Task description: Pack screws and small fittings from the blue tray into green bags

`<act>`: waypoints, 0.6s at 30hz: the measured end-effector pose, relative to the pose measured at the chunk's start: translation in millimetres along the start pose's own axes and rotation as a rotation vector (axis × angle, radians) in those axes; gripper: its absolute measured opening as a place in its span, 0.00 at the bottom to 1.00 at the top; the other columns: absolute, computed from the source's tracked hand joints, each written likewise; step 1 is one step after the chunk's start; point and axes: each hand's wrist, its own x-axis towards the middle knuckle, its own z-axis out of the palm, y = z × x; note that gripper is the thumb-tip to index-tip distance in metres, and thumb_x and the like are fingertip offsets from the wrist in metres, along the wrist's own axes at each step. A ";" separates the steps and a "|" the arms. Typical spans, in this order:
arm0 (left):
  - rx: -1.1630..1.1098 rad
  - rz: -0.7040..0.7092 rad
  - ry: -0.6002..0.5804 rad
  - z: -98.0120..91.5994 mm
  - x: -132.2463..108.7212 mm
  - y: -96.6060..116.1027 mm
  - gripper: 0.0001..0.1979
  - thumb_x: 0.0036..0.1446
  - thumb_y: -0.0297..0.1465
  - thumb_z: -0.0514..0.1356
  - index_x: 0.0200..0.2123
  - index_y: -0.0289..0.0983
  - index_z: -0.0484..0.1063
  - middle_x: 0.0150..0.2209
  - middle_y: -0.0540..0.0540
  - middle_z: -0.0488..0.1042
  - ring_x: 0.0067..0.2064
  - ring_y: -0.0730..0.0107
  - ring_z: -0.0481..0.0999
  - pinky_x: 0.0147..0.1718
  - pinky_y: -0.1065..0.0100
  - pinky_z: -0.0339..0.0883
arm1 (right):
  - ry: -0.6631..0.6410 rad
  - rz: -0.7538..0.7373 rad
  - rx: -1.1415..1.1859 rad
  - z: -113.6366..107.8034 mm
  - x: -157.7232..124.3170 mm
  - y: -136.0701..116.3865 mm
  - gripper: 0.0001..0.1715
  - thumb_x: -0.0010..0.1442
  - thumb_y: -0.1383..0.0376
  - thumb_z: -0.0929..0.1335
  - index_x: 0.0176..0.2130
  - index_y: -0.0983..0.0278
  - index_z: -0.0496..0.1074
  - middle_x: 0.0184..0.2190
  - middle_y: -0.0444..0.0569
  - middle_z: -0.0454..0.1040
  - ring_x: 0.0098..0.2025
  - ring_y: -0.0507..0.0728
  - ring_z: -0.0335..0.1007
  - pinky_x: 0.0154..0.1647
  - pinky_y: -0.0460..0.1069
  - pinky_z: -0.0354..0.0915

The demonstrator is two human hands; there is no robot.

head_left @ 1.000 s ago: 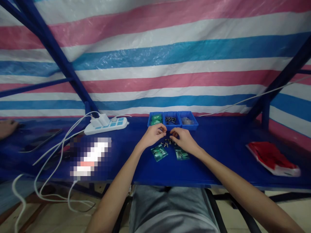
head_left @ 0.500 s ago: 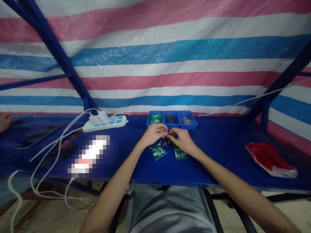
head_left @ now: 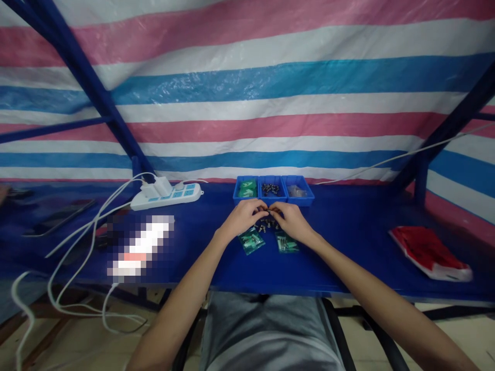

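Note:
My left hand and my right hand meet above the blue table, fingertips pinched together. Whatever sits between the fingertips is too small and hidden to name. Under the hands lie several small dark and metallic screw-like parts. A green packet with small pieces on it rests just below my left hand. Another green packet, with slim metal pieces on it, lies by my right wrist. Beyond the fingers stand three joined blue bins: one with green packets, one with dark metallic parts, one with clear plastic pieces.
A white power strip with plugs and trailing cables stands at the back left. A pixelated bright object lies nearer. On the right is a red and white package. Another person's hand shows at the left edge.
My left fingers have curled over and my hands have drawn level, tips still together. The other person's hand at the far left has moved mostly out of view.

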 end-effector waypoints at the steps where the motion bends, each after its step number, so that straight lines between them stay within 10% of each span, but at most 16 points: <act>1: 0.002 0.002 -0.001 0.4 0.1 -0.1 0.10 0.64 0.37 0.60 0.42 0.38 0.76 0.38 0.46 0.77 0.39 0.65 0.76 0.36 0.68 0.67 | -0.011 0.003 -0.009 0.5 -0.2 0.5 0.07 0.64 0.70 0.66 0.40 0.63 0.74 0.34 0.49 0.79 0.37 0.57 0.75 0.39 0.48 0.63; 18: -0.045 -0.017 0.003 0.1 0.6 6.0 0.15 0.68 0.35 0.52 0.36 0.37 0.76 0.32 0.47 0.76 0.33 0.67 0.74 0.34 0.69 0.65 | 0.045 0.012 0.053 -6.3 -1.5 -13.6 0.06 0.65 0.64 0.67 0.34 0.62 0.70 0.27 0.44 0.73 0.30 0.55 0.71 0.34 0.47 0.61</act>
